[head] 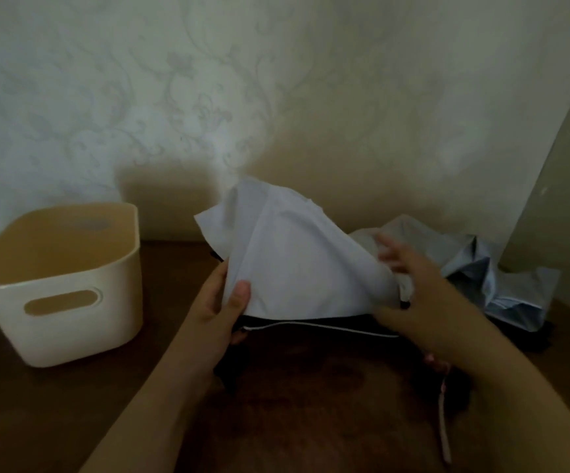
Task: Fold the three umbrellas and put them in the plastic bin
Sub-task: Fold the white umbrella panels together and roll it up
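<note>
A dark brown wooden table (72, 404) stands against a pale wall (276, 80) with floral-patterned wallpaper. The cream plastic bin (61, 285) sits at left, upright. At centre, the left hand (222, 308) pinches the white umbrella canopy (293, 261); the right hand (413, 295) rests on it, fingers extended. A second crumpled umbrella (495, 271) lies behind, right.
</note>
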A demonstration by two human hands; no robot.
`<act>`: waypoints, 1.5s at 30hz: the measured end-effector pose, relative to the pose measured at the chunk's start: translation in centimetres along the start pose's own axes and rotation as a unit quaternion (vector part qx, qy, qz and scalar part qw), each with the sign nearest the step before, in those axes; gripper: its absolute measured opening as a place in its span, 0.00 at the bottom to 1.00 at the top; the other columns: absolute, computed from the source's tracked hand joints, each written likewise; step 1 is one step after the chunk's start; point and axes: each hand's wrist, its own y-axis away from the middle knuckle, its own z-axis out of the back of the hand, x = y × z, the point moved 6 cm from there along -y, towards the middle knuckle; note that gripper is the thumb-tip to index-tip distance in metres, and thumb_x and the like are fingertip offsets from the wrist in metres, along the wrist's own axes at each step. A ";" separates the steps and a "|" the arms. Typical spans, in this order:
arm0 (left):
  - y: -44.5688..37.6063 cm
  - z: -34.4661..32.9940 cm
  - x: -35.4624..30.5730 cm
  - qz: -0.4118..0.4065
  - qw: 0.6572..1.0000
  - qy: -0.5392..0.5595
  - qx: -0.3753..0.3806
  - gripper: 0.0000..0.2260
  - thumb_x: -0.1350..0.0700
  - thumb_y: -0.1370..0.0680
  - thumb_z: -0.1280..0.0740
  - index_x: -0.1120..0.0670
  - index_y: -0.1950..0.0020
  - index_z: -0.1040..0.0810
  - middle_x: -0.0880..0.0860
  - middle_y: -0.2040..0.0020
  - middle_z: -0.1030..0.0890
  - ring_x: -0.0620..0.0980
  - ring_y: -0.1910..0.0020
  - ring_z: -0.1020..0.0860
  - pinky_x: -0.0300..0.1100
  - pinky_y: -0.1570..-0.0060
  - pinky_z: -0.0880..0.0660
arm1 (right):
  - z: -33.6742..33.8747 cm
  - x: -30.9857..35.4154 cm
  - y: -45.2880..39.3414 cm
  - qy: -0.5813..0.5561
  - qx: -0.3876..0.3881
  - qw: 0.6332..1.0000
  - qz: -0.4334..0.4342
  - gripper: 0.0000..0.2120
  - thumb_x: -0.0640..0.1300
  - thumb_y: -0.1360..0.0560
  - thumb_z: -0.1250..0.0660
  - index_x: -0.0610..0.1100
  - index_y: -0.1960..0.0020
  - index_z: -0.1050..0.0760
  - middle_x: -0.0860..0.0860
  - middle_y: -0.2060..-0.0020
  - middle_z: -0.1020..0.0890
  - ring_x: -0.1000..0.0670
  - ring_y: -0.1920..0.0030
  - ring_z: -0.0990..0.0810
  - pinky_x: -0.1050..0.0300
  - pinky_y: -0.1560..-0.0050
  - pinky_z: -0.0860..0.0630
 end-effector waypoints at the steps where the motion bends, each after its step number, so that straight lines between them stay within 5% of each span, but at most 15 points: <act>1: 0.0 0.1 -0.1 -0.015 1.000 -0.009 -0.003 0.17 0.43 0.28 0.37 0.30 0.40 0.31 0.40 0.43 0.22 0.42 0.53 0.21 0.37 0.60 0.24 | 1.0 1.1 -0.2 -0.048 -0.018 0.998 0.028 0.36 0.46 0.30 0.29 0.65 0.31 0.44 0.62 0.38 0.33 0.60 0.37 0.34 0.68 0.44 0.35; 4: 0.3 -0.4 -0.7 -0.050 0.999 -0.003 0.001 0.19 0.44 0.27 0.37 0.27 0.40 0.34 0.34 0.39 0.26 0.38 0.43 0.23 0.37 0.54 0.22 | 2.4 3.9 -1.3 -0.015 -0.004 0.995 0.094 0.17 0.52 0.27 0.33 0.63 0.41 0.33 0.70 0.47 0.28 0.69 0.45 0.30 0.74 0.50 0.37; 7: 0.6 -0.7 -1.3 -0.080 0.997 -0.011 0.000 0.21 0.45 0.28 0.37 0.25 0.39 0.37 0.28 0.40 0.29 0.35 0.43 0.25 0.32 0.59 0.22 | 2.6 5.8 -1.4 -0.014 0.047 0.990 0.129 0.04 0.50 0.26 0.33 0.59 0.55 0.25 0.64 0.57 0.23 0.69 0.54 0.25 0.73 0.52 0.33; 10: 0.6 -0.8 -1.4 -0.094 0.995 -0.020 0.005 0.24 0.44 0.27 0.38 0.25 0.35 0.39 0.28 0.38 0.30 0.34 0.41 0.26 0.37 0.51 0.22 | 2.2 5.6 -0.8 0.034 0.128 0.985 0.109 0.05 0.53 0.26 0.34 0.55 0.51 0.22 0.61 0.53 0.24 0.65 0.52 0.26 0.71 0.51 0.31; 14: 0.5 0.0 -1.2 -0.089 0.995 -0.003 -0.037 0.24 0.44 0.26 0.40 0.29 0.32 0.40 0.32 0.36 0.31 0.37 0.41 0.27 0.40 0.49 0.22 | 1.3 2.1 1.2 0.054 0.261 0.963 -0.025 0.13 0.60 0.28 0.36 0.57 0.46 0.23 0.67 0.38 0.33 0.61 0.41 0.30 0.61 0.37 0.32; 18: 0.5 0.3 -0.9 -0.066 0.996 0.011 -0.066 0.20 0.47 0.22 0.40 0.26 0.38 0.41 0.34 0.37 0.31 0.37 0.44 0.27 0.36 0.55 0.24 | 3.6 1.0 1.7 -0.049 0.160 0.983 -0.077 0.12 0.56 0.30 0.34 0.54 0.49 0.21 0.58 0.50 0.18 0.59 0.51 0.20 0.61 0.48 0.23; 22: 0.4 0.2 -0.4 -0.048 0.995 0.043 -0.076 0.23 0.48 0.22 0.40 0.30 0.30 0.41 0.38 0.33 0.32 0.40 0.42 0.27 0.39 0.53 0.25 | 4.6 1.8 1.5 -0.142 0.057 0.988 -0.035 0.11 0.50 0.31 0.31 0.43 0.63 0.24 0.56 0.71 0.18 0.60 0.69 0.20 0.69 0.70 0.27; 26: 0.3 0.2 -0.2 -0.037 0.994 0.065 -0.077 0.23 0.49 0.21 0.39 0.32 0.30 0.40 0.34 0.40 0.28 0.41 0.42 0.26 0.41 0.53 0.25 | 5.5 1.7 0.8 -0.356 -0.060 0.932 -0.033 0.09 0.30 0.31 0.32 0.40 0.62 0.30 0.53 0.74 0.19 0.54 0.70 0.19 0.66 0.72 0.24; 29: 0.3 0.1 -0.1 -0.037 0.994 0.060 -0.078 0.23 0.48 0.21 0.39 0.31 0.30 0.41 0.33 0.40 0.30 0.40 0.42 0.27 0.40 0.54 0.25 | 3.9 0.8 0.7 -0.328 0.005 0.940 -0.097 0.14 0.39 0.29 0.31 0.51 0.46 0.27 0.51 0.63 0.16 0.52 0.62 0.17 0.60 0.65 0.20; 32: 0.2 0.4 -0.1 -0.037 0.994 0.052 -0.085 0.23 0.48 0.21 0.40 0.31 0.30 0.41 0.38 0.34 0.32 0.40 0.41 0.28 0.37 0.57 0.24 | 2.9 -0.1 1.0 -0.210 0.047 0.965 -0.149 0.17 0.54 0.33 0.31 0.48 0.47 0.23 0.49 0.54 0.17 0.50 0.54 0.18 0.57 0.56 0.21; 37: 0.0 1.0 0.0 -0.032 0.992 0.064 -0.107 0.24 0.50 0.21 0.40 0.35 0.27 0.41 0.42 0.30 0.33 0.40 0.44 0.26 0.31 0.66 0.22 | 4.1 1.7 1.6 -0.229 0.005 0.973 -0.018 0.14 0.41 0.29 0.30 0.55 0.47 0.26 0.37 0.56 0.18 0.39 0.55 0.18 0.44 0.52 0.20; 41: 0.0 0.8 -0.1 -0.036 0.994 0.045 -0.091 0.24 0.49 0.21 0.40 0.33 0.28 0.42 0.42 0.29 0.33 0.40 0.42 0.27 0.34 0.62 0.22 | 4.2 1.9 1.7 -0.153 0.021 0.988 -0.011 0.02 0.43 0.26 0.33 0.48 0.56 0.22 0.57 0.66 0.17 0.61 0.64 0.19 0.70 0.65 0.24; 45: 0.0 0.6 0.1 -0.042 0.995 0.037 -0.084 0.24 0.49 0.21 0.40 0.33 0.28 0.42 0.43 0.29 0.33 0.41 0.41 0.27 0.37 0.57 0.25 | 5.2 2.0 1.4 -0.288 0.027 0.955 -0.069 0.08 0.42 0.25 0.37 0.39 0.59 0.23 0.51 0.66 0.16 0.57 0.64 0.18 0.69 0.64 0.23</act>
